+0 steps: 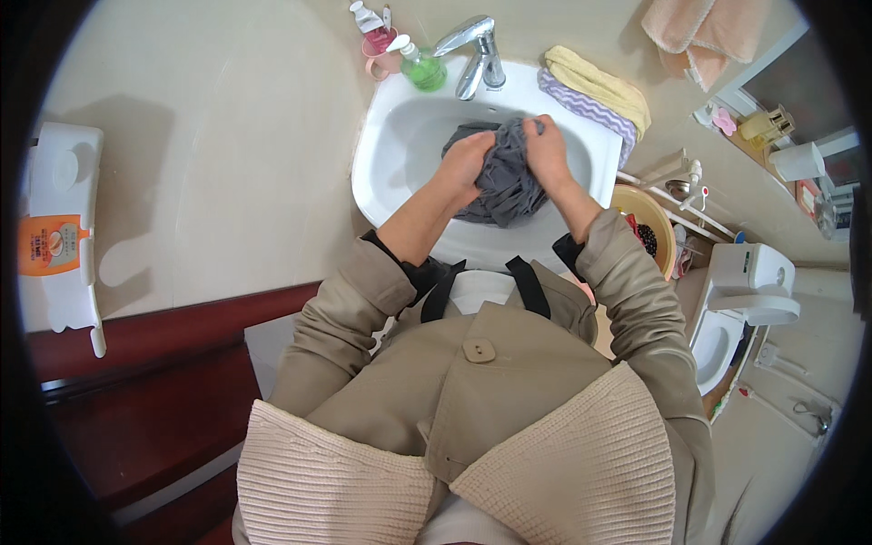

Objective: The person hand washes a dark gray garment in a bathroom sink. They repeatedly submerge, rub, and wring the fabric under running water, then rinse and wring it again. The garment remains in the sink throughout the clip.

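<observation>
A bunched dark grey cloth (507,180) is in the white washbasin (398,146), its lower folds spread over the bowl. My left hand (468,163) grips its upper left part, fingers curled into the fabric. On the other side, my right hand (547,146) clutches a raised fold near the top of the bundle. The two hands are a short way apart, with fabric stretched between them. Behind the cloth stands a chrome faucet (482,58); I see no water running from it. Fingertips of both hands are partly hidden in the folds.
A green soap pump bottle (426,71) and a pink cup (379,58) stand at the basin's back left. Folded yellow (599,82) and purple towels (586,102) lie on the right rim. A yellow tub (647,211) and a toilet (719,344) are to the right.
</observation>
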A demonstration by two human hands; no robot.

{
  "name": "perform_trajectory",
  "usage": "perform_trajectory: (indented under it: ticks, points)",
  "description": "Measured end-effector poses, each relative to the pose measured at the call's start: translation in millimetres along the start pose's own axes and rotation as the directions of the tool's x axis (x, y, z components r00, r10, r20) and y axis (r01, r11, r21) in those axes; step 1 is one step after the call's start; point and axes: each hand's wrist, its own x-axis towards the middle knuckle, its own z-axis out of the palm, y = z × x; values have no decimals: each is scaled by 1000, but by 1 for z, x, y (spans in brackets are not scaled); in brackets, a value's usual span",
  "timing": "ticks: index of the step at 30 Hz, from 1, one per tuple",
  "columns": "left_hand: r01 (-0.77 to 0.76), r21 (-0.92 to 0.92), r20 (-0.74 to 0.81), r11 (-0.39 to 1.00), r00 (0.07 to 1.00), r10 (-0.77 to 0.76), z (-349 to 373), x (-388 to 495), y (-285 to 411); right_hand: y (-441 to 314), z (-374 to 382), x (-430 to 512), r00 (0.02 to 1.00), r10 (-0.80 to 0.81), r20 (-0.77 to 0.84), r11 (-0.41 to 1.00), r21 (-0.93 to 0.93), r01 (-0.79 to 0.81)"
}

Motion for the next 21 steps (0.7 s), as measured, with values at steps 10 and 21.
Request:
perform_trajectory:
  ticks: [10,21]
  points:
    - [308,838,-370,451,927,54,-133,24,-50,95,-3,6,978,75,196,921,-389,8]
    - [226,969,-237,-102,966,-108,-159,70,-110,102,-32,-65,903,311,298,924,-318,-213]
